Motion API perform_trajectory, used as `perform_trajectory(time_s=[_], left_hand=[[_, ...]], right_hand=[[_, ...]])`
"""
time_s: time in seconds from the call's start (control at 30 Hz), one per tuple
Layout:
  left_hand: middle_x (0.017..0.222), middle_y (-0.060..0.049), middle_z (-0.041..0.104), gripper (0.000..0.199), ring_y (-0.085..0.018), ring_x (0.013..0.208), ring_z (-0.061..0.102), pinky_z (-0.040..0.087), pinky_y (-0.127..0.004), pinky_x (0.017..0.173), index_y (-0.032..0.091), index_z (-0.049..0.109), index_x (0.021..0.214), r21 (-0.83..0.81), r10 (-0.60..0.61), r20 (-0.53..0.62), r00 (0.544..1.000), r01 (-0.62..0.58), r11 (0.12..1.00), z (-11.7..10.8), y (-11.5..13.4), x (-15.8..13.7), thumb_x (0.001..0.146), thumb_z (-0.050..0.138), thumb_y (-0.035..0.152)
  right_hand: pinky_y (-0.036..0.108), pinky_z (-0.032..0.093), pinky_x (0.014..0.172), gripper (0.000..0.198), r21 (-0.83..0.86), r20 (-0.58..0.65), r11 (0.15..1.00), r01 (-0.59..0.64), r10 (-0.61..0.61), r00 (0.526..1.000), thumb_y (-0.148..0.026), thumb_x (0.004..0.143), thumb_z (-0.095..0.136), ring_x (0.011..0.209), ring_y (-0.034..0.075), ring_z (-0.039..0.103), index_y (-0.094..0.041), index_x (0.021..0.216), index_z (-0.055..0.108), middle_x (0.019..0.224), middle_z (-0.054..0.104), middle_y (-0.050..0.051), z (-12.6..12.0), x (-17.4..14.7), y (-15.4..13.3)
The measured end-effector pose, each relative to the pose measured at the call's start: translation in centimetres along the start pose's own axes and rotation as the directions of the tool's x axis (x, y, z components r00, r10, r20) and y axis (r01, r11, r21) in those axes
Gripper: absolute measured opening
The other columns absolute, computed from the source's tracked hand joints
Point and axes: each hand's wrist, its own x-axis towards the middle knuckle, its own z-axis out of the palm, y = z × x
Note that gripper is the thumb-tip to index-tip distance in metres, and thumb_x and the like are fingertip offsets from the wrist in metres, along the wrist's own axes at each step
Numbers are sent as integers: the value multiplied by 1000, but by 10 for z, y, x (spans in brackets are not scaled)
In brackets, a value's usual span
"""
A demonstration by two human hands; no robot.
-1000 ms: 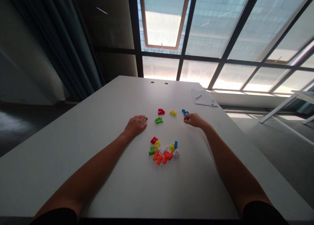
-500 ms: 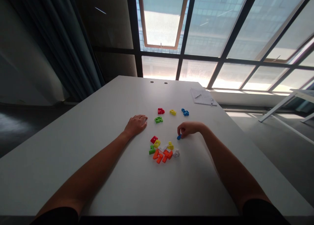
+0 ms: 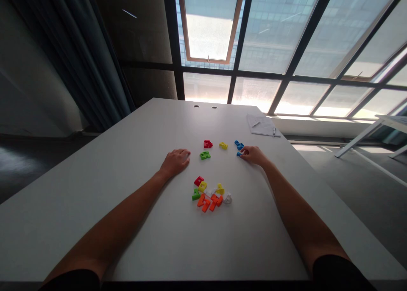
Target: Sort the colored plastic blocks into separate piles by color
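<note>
Pinched in the fingers of my right hand (image 3: pixel 252 155) is a small blue plastic block (image 3: pixel 238 154), low over or on the table just in front of a group of blue blocks (image 3: pixel 239 145). My left hand (image 3: pixel 176 161) lies flat with fingers stretched out, holding nothing, left of a green block (image 3: pixel 205 155). Behind the green one are red pieces (image 3: pixel 207 144), with a yellow block (image 3: pixel 223 145) to their right. Nearer to me lies a loose pile of orange blocks (image 3: pixel 206 205), with red, yellow, green and white pieces (image 3: pixel 227 198) among them.
The white table (image 3: pixel 143 240) reaches toward the windows. Papers (image 3: pixel 262 125) with pens on them lie at its far right. Two round holes sit near the far edge. A dark curtain (image 3: pixel 73 49) hangs at left, and another white table (image 3: pixel 391 122) stands at right.
My right hand has carried the blue block away from beside the pile, forward and slightly right, to the other blue blocks. My left hand has stayed in place.
</note>
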Motion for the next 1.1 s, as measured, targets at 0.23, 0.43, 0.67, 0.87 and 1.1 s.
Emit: perform_trajectory(time_s=[0.23,0.43,0.67,0.87,1.1], left_hand=[[143,-10,67,39,-31,130,61,52,-48,107,25,70,132,5,8,0,1000,-8,1000,2,-1,0,97,54,35],[142,-10,68,39,-30,129,62,52,-48,106,25,70,131,9,12,-12,1000,-12,1000,2,-2,0,97,54,34],[142,-10,68,38,-30,129,62,52,-47,106,25,70,131,13,7,-15,1000,-6,1000,2,0,-1,98,54,34],[142,-10,68,38,-30,128,62,52,-47,106,26,70,130,22,3,-13,1000,-3,1000,1,0,0,97,53,34],[141,-11,68,37,-30,126,63,52,-48,105,24,70,129,29,-5,-14,1000,6,1000,0,2,0,98,53,34]], right_hand=[[30,48,81,16,-91,-158,993,77,-91,983,-32,95,70,88,20,68,-23,108,75,106,78,6,26,-6,-20],[47,42,105,37,-344,-220,937,59,-142,965,-47,102,60,125,34,53,-25,128,75,139,66,14,33,-9,-26],[55,32,114,55,-420,-251,906,-52,-61,966,-55,104,49,145,39,33,-28,151,59,166,40,15,37,-8,-29],[58,27,118,55,-420,-187,905,-65,-16,982,-59,106,43,150,38,28,-31,150,59,168,37,13,41,0,-28],[59,27,119,56,-356,-189,924,-142,78,979,-60,106,40,152,39,29,-33,153,56,169,36,14,45,10,-21]])
